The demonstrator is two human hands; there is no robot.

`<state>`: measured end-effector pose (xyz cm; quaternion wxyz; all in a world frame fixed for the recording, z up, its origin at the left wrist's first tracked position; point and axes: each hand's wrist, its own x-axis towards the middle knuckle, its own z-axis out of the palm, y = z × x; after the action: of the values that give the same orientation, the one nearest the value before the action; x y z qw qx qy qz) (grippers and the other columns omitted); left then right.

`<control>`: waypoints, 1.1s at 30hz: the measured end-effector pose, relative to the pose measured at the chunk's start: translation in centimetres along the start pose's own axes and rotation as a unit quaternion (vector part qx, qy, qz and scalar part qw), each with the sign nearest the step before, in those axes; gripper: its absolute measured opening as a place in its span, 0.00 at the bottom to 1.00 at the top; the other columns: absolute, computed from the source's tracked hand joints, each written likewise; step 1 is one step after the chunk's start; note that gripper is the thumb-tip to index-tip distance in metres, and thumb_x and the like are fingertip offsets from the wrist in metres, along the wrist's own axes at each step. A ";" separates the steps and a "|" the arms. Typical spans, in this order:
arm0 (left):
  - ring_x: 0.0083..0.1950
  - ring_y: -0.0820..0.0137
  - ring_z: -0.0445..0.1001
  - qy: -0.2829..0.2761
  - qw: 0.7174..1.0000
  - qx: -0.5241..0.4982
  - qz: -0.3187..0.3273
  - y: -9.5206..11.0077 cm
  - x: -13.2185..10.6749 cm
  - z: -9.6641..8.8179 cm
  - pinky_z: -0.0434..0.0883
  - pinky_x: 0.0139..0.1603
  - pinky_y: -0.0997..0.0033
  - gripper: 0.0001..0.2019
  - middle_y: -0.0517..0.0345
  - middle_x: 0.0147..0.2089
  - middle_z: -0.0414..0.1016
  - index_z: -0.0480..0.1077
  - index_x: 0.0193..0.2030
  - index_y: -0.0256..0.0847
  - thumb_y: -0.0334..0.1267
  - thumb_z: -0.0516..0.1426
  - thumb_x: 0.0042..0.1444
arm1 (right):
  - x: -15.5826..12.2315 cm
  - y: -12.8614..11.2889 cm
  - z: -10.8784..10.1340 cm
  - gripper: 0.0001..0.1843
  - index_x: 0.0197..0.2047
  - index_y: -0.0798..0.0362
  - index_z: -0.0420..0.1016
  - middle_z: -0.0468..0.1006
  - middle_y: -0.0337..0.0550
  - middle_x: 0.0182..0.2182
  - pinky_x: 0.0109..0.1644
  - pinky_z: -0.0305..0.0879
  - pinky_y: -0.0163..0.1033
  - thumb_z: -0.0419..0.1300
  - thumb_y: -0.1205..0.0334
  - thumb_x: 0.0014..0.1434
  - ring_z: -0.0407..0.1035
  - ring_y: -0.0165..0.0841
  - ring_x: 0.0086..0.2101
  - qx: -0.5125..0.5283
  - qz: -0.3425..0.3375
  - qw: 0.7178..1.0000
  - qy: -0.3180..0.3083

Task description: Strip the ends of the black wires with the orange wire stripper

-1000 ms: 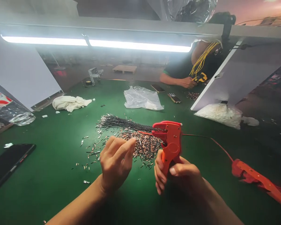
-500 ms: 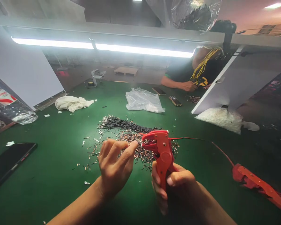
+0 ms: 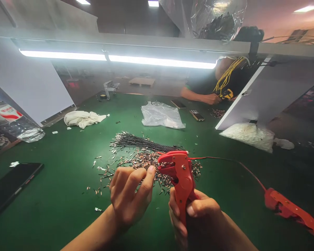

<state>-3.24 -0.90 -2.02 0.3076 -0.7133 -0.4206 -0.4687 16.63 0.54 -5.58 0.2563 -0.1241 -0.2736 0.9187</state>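
My right hand [image 3: 196,207] is wrapped round the handles of a red wire stripper [image 3: 182,177], held upright with its jaws facing left. Close to those jaws, my left hand [image 3: 132,191] is closed in a pinch of thumb and index finger. A thin dark wire [image 3: 156,167] barely shows between these fingertips and the jaws; most of it is hidden. Behind the tool lies a bundle of black wires [image 3: 143,142] with metal terminals at the left end. Under and around the jaws spreads a pile of short wire scraps [image 3: 146,159] with coppery ends.
A second red tool [image 3: 290,207] lies at right, a thin red cord [image 3: 225,159] running towards it. Around the green table are a phone [image 3: 13,184], white cloth [image 3: 83,119], plastic bag [image 3: 162,115], bottle [image 3: 15,118] and white-filled bag [image 3: 248,134]. Across sits a co-worker [image 3: 204,94] holding a yellow tool.
The view has tilted up slightly, so everything sits lower in the picture. Both hands keep nearly the same places, my left fingertips still close to the stripper jaws.
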 end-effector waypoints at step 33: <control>0.33 0.74 0.68 -0.026 0.987 -0.154 -0.046 -1.0 0.7 -0.1 0.70 0.32 0.74 0.16 0.59 0.32 0.76 0.73 0.41 0.39 0.17 0.61 0.49 | -0.4 0.0 -0.9 0.16 0.33 0.57 0.69 0.68 0.36 0.18 0.18 0.61 0.30 0.65 0.52 0.50 0.61 0.25 0.15 -0.087 -0.020 0.996 0.031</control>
<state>-3.98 -0.31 -1.25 0.1616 -0.7437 -0.3838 -0.5230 17.34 0.76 -6.30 0.2712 -0.1688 -0.3469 0.8818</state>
